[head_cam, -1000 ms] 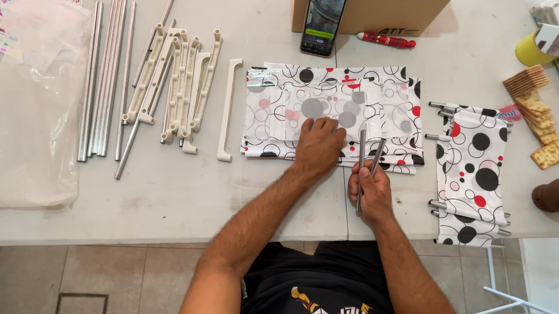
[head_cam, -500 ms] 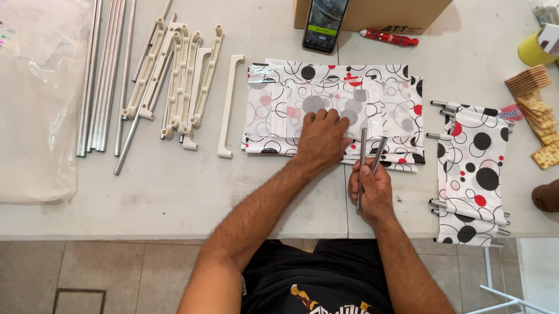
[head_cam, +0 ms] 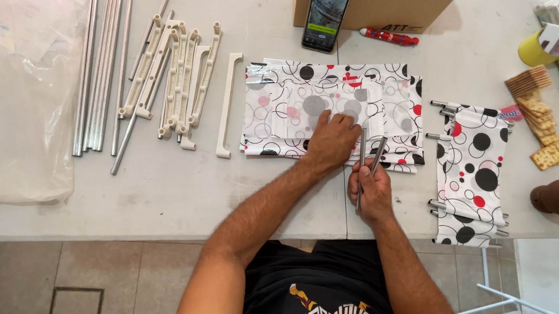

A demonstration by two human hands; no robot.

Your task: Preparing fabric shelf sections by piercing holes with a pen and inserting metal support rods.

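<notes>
Centrally, left hand [head_cam: 333,141] lies flat, fingers spread, on patterned fabric [head_cam: 329,110]; right hand [head_cam: 370,190], just below it, pinches two metal rods [head_cam: 368,163] pointing toward it

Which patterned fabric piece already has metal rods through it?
The smaller fabric piece at the table's right, rod ends sticking out both sides. The wide one under the left hand lies flat, none showing.
</notes>
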